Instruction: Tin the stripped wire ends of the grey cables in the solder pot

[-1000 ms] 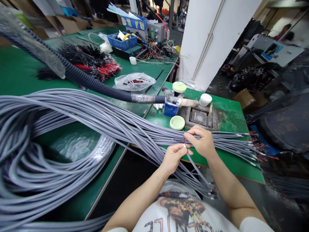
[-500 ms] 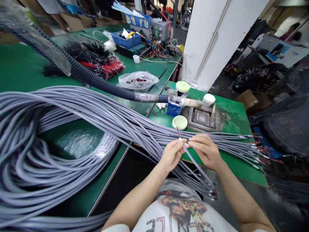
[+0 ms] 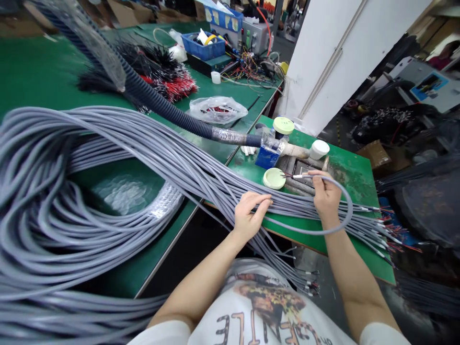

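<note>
My right hand (image 3: 326, 194) pinches a grey cable (image 3: 350, 203) close to its stripped end. Dark and red thin wires (image 3: 286, 176) stick out past a white sleeve and point left, their tips over the rim of a pale green dish (image 3: 272, 178). The rest of this cable loops around the right wrist and runs back left toward the bundle. My left hand (image 3: 250, 213) is beside the grey cable bundle (image 3: 215, 177), thumb and forefinger slightly apart, with nothing visible between them. Whether it touches the bundle is unclear.
Behind the dish sit a stained metal block (image 3: 305, 167), a blue box (image 3: 268, 155) with a ribbed hose (image 3: 172, 115), a lidded jar (image 3: 283, 125) and a white cup (image 3: 319, 149). Coiled cable fills the left table. A white pillar (image 3: 334, 57) stands behind.
My left hand has let go of the cable and drawn slightly left. The right hand has carried the cable end up and right, turning its wires from upward to leftward, at the dish.
</note>
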The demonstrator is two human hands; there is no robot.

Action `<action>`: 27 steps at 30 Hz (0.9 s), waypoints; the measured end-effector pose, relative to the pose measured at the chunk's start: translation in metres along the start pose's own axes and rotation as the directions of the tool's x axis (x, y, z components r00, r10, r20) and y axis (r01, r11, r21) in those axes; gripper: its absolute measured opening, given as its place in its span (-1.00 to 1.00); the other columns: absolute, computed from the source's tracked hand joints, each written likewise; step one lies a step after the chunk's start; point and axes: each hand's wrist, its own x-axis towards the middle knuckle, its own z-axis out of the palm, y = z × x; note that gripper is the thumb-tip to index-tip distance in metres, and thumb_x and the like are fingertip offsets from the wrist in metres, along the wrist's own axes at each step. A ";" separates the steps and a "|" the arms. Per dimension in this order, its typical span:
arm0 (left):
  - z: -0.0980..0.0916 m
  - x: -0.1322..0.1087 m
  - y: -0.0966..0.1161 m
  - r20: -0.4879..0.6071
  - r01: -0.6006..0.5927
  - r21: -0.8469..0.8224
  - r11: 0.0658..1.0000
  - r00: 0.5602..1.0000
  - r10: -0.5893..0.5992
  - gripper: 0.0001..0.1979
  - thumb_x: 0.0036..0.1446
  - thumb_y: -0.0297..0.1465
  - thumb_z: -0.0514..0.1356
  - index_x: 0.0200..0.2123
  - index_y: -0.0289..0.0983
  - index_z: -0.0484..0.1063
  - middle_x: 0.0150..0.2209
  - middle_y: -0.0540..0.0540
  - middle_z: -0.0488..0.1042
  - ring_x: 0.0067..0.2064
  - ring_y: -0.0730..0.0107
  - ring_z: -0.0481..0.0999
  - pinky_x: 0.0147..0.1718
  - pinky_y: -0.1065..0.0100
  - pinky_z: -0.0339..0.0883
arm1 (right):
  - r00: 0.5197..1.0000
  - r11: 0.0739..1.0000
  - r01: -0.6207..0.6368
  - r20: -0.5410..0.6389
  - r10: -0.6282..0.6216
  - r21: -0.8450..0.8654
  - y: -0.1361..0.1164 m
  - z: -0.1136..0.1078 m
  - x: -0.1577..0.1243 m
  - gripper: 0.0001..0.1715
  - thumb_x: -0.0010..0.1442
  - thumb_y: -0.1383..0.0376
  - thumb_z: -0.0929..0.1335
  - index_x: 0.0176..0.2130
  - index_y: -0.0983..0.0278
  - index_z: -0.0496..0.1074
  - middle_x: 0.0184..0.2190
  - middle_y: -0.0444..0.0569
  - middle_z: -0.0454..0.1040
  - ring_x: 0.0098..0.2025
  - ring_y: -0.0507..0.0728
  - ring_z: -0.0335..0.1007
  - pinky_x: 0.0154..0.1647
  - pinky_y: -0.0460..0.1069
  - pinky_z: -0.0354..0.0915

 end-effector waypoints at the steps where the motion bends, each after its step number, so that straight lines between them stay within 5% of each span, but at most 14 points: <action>1: -0.002 0.000 -0.005 -0.016 -0.077 0.078 0.994 0.997 0.079 -0.87 0.14 -0.40 0.22 -0.25 -0.21 0.56 -0.38 -0.07 0.61 -0.28 0.31 0.52 -0.13 0.18 0.34 | 1.000 1.000 -0.016 -0.001 0.016 -0.014 0.005 0.003 0.006 -0.72 0.29 0.18 0.25 -0.20 0.24 0.50 -0.29 -0.02 0.58 -0.25 0.14 0.49 -0.15 0.07 0.39; 6: -0.002 0.002 -0.021 -0.024 -0.210 0.227 0.951 0.975 0.221 -0.87 0.12 -0.46 0.22 -0.25 -0.19 0.53 -0.34 -0.04 0.60 -0.23 0.31 0.52 -0.07 0.14 0.28 | 1.000 0.998 -0.015 0.015 0.016 -0.064 0.020 0.024 0.024 -0.67 0.28 0.14 0.26 -0.27 0.26 0.53 -0.36 -0.03 0.58 -0.29 0.15 0.50 -0.20 0.04 0.38; 27: -0.003 0.004 -0.022 0.003 -0.178 0.189 0.966 0.983 0.181 -0.88 0.14 -0.44 0.20 -0.25 -0.19 0.52 -0.35 -0.03 0.60 -0.23 0.32 0.54 -0.04 0.14 0.27 | 0.993 0.989 -0.086 0.070 0.095 -0.120 0.052 0.054 0.034 -0.61 0.22 0.07 0.29 -0.25 0.29 0.57 -0.41 -0.01 0.58 -0.37 0.13 0.48 -0.29 0.01 0.35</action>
